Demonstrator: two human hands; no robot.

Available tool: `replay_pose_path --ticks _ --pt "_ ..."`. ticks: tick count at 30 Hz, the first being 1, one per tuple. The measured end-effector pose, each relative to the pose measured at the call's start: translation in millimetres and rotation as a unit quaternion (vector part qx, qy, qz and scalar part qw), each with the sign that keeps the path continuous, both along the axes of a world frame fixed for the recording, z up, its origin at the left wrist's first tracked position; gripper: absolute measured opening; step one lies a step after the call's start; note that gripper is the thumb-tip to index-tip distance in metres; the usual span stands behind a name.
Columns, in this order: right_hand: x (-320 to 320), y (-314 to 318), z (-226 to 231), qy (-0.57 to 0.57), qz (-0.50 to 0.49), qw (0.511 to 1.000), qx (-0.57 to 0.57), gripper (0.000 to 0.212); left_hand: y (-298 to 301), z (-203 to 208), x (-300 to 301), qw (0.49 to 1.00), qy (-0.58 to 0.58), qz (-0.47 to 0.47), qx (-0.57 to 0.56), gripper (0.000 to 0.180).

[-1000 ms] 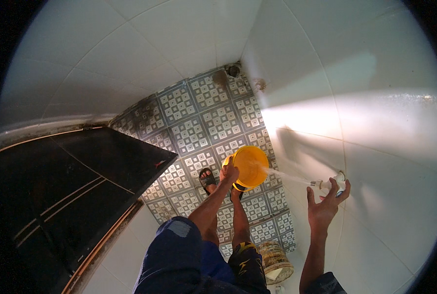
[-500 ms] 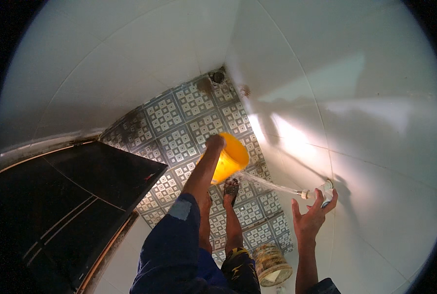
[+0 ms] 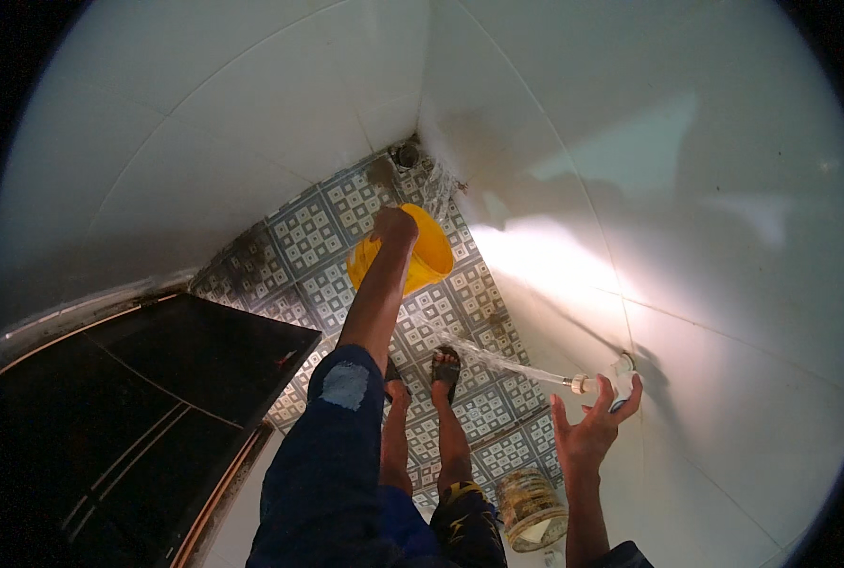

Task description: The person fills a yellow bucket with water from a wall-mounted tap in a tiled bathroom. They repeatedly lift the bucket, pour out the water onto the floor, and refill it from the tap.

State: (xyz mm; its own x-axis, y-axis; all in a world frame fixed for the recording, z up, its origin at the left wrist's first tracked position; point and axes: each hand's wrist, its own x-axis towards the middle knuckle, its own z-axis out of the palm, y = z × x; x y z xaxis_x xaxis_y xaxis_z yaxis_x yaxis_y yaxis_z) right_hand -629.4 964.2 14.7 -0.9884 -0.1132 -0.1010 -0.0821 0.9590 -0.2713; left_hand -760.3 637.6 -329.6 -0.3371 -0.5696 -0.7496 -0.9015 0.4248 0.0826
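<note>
My left hand grips a yellow bucket by its rim, tilted with its mouth to the far right. Water spills from it onto the patterned floor tiles beside the drain hole. At the right wall, my right hand is at a tap, thumb and fingers spread, fingertips reaching over its handle; whether they press on it is hard to tell. A jet of water shoots leftward from the tap's nozzle and lands on the floor near my sandalled feet.
A dirty, stained bucket stands by the right wall, near my legs. On the left a black door panel juts over the floor. Pale tiled walls meet at the far corner. Dark stains mark the floor edges.
The yellow bucket has moved away from me and slightly left, out of the jet, and now pours water near the drain. The jet now falls on the floor. My right hand stays at the tap.
</note>
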Motion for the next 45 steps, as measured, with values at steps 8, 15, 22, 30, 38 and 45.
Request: replay_pose_path --ticks 8,15,22,30,38,45 --pt "-1 -2 2 -0.011 0.015 1.000 -0.018 0.063 37 -13 73 0.996 0.000 -0.071 0.047 0.061" --pt "0 3 -3 0.006 0.018 1.000 0.009 0.066 38 -12 24 0.963 -0.062 -0.253 0.073 0.040" --pt "-2 0 1 -0.019 -0.005 1.000 -0.002 0.066 10 35 -89 0.978 -0.101 -0.155 0.100 0.037" --pt "-1 -2 -6 0.015 0.003 0.999 -0.031 0.064 -16 -22 -34 0.993 -0.055 -0.090 -0.053 0.053" --pt "-1 5 -6 0.018 -0.007 1.000 -0.018 0.063 28 -41 117 0.983 0.063 -0.164 -0.057 0.067" --pt "1 0 -6 0.012 -0.011 1.000 -0.020 0.063 90 -55 212 0.991 -0.010 -0.119 0.066 0.072"
